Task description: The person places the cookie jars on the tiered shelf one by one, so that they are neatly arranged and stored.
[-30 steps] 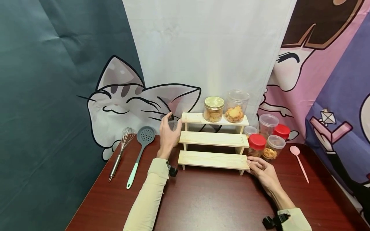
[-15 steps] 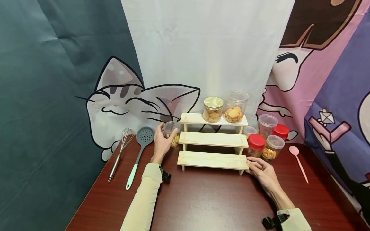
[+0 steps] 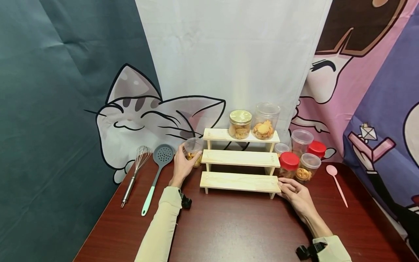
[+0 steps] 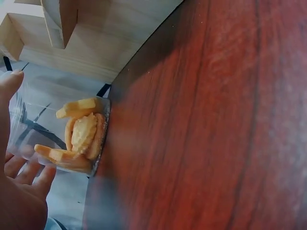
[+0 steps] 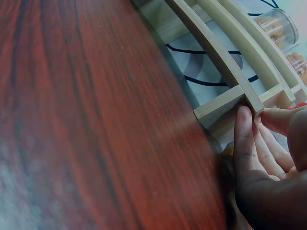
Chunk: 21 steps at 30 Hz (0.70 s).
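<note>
My left hand (image 3: 183, 163) holds a clear plastic jar (image 3: 194, 147) of biscuits, thumb on one side and fingers on the other. The jar stands on the table left of a three-step wooden display shelf (image 3: 240, 181). Biscuits (image 4: 84, 136) show through its wall in the left wrist view, its base at the tabletop. With thumb and fingers, my right hand (image 3: 298, 196) pinches the right end of the lowest step; the right wrist view shows the fingertips (image 5: 243, 115) on that corner. On the top step sit a gold-lidded jar (image 3: 240, 124) and a taller clear jar (image 3: 266, 122), both holding biscuits.
Right of the shelf cluster several jars, including a red-lidded jar (image 3: 289, 162) and a clear-lidded one (image 3: 307, 168). A pink spoon (image 3: 337, 185) lies farther right. A whisk (image 3: 135, 174) and a slotted turner (image 3: 158, 174) lie at left. A printed cloth (image 3: 235, 54) hangs behind.
My left hand has shifted slightly left and back from the shelf's side, and the biscuit jar shows more plainly in its grasp. My right hand stays on the shelf's end.
</note>
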Tool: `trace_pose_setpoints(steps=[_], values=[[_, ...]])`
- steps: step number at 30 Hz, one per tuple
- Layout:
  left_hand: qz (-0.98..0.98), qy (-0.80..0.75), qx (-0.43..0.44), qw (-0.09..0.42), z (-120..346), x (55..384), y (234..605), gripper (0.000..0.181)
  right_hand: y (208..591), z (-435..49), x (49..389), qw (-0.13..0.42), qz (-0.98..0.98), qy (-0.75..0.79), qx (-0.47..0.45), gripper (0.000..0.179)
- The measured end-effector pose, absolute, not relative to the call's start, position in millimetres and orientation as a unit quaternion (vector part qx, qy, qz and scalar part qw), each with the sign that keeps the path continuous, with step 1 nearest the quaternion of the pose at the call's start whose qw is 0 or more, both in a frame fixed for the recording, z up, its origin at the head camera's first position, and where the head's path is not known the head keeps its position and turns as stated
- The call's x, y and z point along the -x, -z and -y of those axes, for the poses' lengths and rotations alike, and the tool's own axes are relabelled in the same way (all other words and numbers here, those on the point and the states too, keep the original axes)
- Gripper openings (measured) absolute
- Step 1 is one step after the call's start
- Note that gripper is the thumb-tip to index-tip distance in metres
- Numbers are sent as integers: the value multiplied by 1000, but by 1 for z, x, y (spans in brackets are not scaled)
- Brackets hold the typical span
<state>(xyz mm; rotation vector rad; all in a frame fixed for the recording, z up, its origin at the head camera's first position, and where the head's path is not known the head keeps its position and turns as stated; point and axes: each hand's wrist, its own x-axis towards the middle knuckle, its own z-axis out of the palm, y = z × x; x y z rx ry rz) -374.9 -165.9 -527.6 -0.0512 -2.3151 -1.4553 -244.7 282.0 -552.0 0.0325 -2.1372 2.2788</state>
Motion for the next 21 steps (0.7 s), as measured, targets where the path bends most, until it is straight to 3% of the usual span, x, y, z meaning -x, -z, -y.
trace_pose_setpoints(steps=[21], values=[[836, 495, 27, 236, 173, 360, 497, 89, 551, -281, 244, 4, 677, -736, -1, 47]])
